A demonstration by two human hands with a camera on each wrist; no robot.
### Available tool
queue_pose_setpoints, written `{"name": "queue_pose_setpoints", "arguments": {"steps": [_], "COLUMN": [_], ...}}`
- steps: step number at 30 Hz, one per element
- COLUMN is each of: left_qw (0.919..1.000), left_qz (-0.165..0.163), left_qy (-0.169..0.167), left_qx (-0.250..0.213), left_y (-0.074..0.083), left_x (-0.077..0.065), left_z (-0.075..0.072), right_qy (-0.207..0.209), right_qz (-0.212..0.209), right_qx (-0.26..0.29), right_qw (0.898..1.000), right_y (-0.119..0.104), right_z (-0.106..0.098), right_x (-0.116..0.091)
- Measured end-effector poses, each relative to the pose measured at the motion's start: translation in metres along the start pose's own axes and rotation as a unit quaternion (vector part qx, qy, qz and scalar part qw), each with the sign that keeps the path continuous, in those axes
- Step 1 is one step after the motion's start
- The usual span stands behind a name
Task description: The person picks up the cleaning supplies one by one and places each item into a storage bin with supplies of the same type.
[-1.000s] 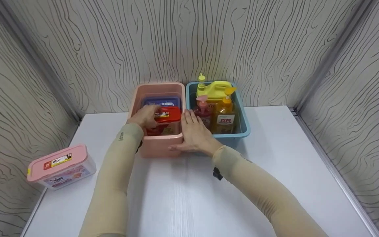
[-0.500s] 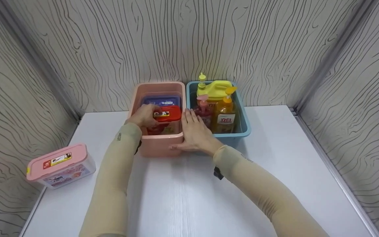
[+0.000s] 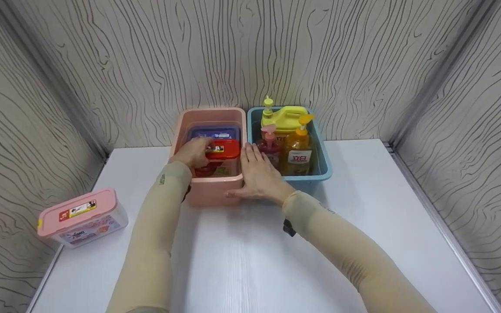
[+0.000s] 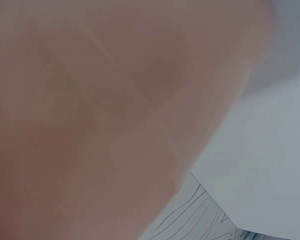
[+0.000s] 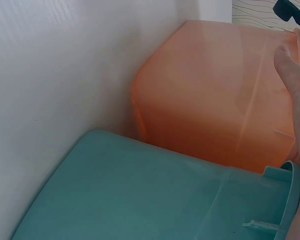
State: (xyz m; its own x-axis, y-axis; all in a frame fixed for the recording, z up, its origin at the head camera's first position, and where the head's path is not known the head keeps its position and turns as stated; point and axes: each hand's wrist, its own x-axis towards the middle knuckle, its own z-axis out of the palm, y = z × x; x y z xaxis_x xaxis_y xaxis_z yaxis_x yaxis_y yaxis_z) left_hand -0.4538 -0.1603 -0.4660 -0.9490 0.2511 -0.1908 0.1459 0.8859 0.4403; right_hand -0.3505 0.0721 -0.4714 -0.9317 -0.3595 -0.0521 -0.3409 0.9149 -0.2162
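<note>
Inside the pink bin [image 3: 213,191] sits a plastic tub with a red lid [image 3: 229,149]. My left hand [image 3: 194,152] reaches over the bin's left side and grips this tub by its lid end, fingers on top. Behind it lies a tub with a blue lid [image 3: 207,131]. My right hand [image 3: 260,174] rests with straight fingers along the meeting rims of the pink bin and the blue bin [image 3: 305,178]. In the right wrist view its thumb [image 5: 290,67] lies against the pink bin's outer wall. The left palm fills most of the left wrist view, hiding the tub there.
A tub with a pink lid [image 3: 81,213] stands at the table's left. The blue bin holds a yellow jug [image 3: 287,119], an orange pump bottle [image 3: 297,150] and a red pump bottle [image 3: 270,148]. A patterned wall [image 3: 215,52] rises behind both bins.
</note>
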Motion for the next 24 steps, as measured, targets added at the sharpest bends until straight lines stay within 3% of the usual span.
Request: {"name": "queue_pose_setpoints", "arguments": {"steps": [5,11,17,24], "left_qw": [0.9998,0.9992,0.9994,0.9949], "left_qz": [-0.018,-0.004,-0.003,0.039], "left_qy": [0.007,0.018,0.022,0.046], "left_qx": [-0.008,0.037,0.025,0.082], "left_y": [0.003,0.005,0.008,0.014], "left_x": [-0.001,-0.005,-0.011,-0.017], "left_z": [0.004,0.005,-0.001,-0.011], "right_qy": [-0.001,-0.009,-0.005,0.0], "right_qz": [0.002,0.007,0.006,-0.005], "right_qx": [-0.012,-0.01,-0.006,-0.02], "right_qw": [1.0,1.0,1.0,1.0], "right_y": [0.0,0.0,0.0,-0.001], "right_z": [-0.001,-0.001,0.0,-0.002], "right_x": [0.0,0.001,0.001,-0.001]}}
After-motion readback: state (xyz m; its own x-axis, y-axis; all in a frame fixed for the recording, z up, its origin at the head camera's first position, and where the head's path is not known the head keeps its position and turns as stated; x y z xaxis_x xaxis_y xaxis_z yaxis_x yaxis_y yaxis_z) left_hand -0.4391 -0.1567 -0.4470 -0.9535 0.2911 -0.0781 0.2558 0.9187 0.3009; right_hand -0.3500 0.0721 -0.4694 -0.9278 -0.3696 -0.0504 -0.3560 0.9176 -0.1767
